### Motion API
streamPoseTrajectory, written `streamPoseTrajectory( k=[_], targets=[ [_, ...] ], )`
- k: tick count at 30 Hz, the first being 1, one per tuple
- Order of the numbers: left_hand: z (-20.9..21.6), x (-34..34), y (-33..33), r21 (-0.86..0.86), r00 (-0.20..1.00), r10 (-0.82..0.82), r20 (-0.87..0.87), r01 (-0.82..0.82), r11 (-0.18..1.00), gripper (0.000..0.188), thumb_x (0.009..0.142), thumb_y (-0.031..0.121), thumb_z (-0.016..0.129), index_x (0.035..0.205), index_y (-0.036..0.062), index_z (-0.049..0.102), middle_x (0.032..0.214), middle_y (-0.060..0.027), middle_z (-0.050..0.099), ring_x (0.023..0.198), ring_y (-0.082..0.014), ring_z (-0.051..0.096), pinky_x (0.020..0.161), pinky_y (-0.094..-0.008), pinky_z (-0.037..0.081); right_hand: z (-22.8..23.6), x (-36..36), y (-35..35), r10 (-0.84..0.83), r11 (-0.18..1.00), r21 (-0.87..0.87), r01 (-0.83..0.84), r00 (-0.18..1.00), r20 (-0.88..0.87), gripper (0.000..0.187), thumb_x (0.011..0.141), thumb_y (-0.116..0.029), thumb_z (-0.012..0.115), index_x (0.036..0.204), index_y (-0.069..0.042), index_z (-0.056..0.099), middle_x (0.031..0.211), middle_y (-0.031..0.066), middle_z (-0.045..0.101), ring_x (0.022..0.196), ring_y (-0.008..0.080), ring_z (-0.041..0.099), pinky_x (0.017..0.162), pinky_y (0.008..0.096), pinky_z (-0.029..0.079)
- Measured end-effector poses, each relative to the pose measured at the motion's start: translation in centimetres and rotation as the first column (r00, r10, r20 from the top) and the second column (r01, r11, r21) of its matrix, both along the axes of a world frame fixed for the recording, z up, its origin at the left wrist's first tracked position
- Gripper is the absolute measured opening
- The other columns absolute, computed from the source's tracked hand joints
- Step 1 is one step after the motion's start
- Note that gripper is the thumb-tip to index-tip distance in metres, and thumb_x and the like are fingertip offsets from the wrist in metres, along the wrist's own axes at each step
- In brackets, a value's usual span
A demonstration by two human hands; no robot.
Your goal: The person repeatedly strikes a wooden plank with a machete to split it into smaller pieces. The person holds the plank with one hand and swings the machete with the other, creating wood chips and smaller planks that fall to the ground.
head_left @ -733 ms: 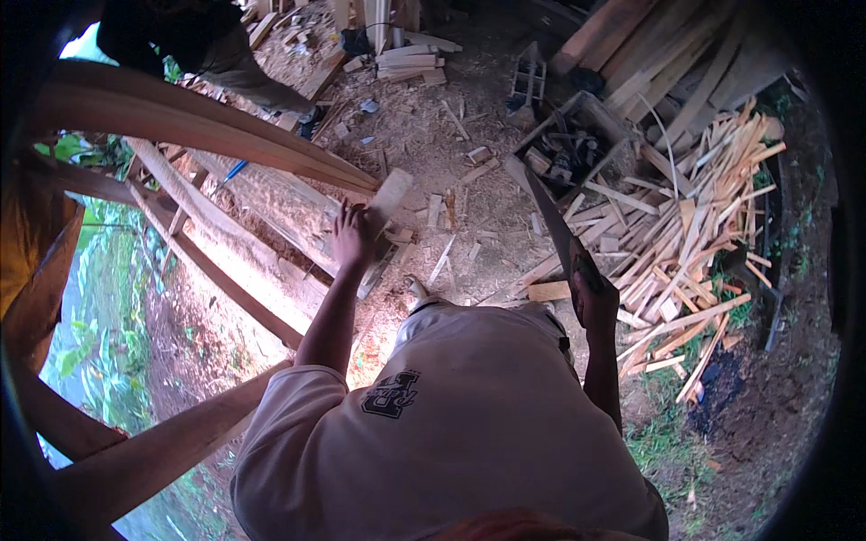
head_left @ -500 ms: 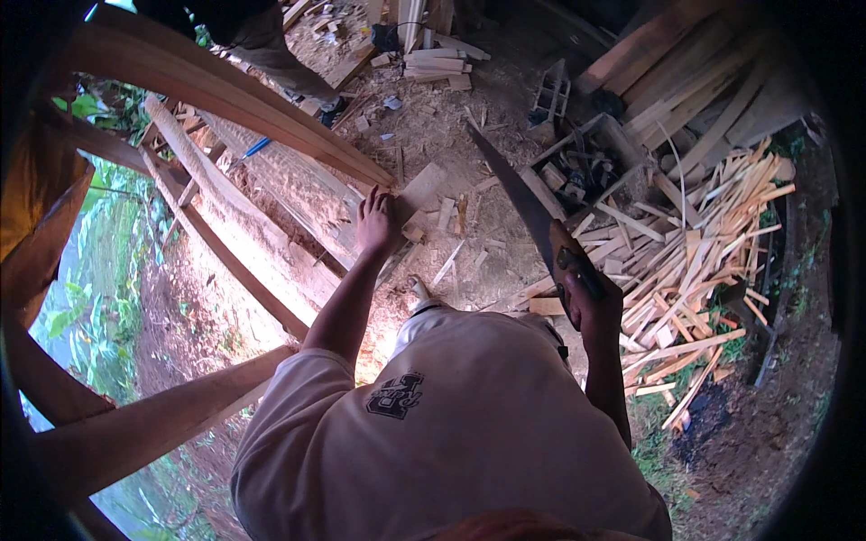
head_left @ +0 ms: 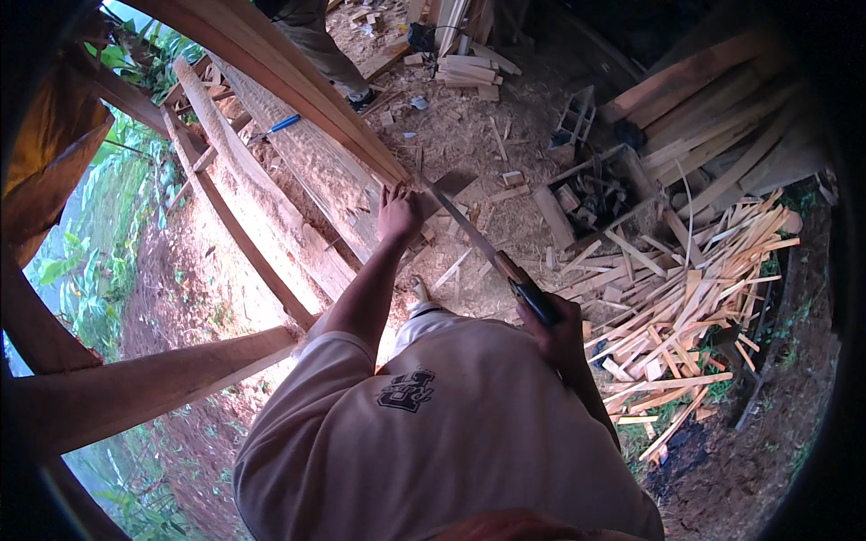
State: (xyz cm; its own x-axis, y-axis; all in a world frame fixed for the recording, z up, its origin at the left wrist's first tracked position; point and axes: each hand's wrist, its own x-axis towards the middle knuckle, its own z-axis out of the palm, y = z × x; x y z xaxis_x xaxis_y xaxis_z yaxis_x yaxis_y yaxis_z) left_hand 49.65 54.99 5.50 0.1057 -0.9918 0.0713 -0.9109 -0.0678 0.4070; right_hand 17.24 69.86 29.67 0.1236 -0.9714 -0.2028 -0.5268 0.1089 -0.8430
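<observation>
A long wooden plank slants in from the upper left, its end near the middle of the view. My left hand is at that end, fingers curled against the wood; the fingertips are partly hidden. My right hand is closed round the dark handle of a handsaw. The blade points up and left, and its tip meets the plank's end just right of my left fingers. Beneath lies a wide rough board with a blue pen-like tool on it.
Thin wood offcuts lie heaped on the right. A wooden box holding dark items stands ahead of them, boards leaning behind. A wooden beam crosses at left. Another person's leg shows at the top.
The handsaw has swung left and down, bringing its blade to the plank's end. My right hand has moved left with it. My left fingers, spread before, now curl at the plank's end.
</observation>
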Motion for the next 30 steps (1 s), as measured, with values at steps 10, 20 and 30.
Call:
streamPoseTrajectory(
  k=[10,20,30],
  targets=[
    [-0.8,0.5,0.4,-0.023,0.997,-0.028,0.074,0.029,0.999,0.034,0.099,0.024,0.047,0.114,0.0061,0.072,0.135,-0.0151,0.066,0.145,-0.0299,0.045,0.129,-0.0488,0.019,-1.3,-0.6,0.2,0.077,0.995,-0.061,-0.079,0.997,-0.03,0.021,0.091,-0.02,0.077,0.093,0.0,0.073,0.07,0.0069,0.068,0.063,0.0138,0.061,0.061,0.034,0.049],
    [-0.2,0.4,0.5,0.04,0.997,-0.071,0.043,0.069,0.997,0.033,0.097,0.025,0.051,0.118,0.0102,0.071,0.129,-0.0152,0.069,0.142,-0.0314,0.048,0.13,-0.0515,0.016,-1.0,-0.9,0.0,0.069,0.998,0.005,-0.069,0.997,-0.034,0.029,0.088,-0.03,0.079,0.085,-0.001,0.072,0.065,0.0133,0.065,0.059,0.0249,0.064,0.059,0.0401,0.047],
    [0.8,0.2,-0.1,0.154,0.994,-0.064,0.083,0.051,0.987,0.037,0.097,0.027,0.049,0.114,0.0051,0.074,0.104,-0.0175,0.074,0.125,-0.0299,0.062,0.13,-0.0493,0.014,0.2,0.3,0.1,0.028,0.996,-0.077,-0.041,0.987,-0.16,0.035,0.086,-0.033,0.083,0.093,0.0,0.073,0.078,0.016,0.069,0.073,0.0292,0.067,0.072,0.0442,0.052]
  ],
)
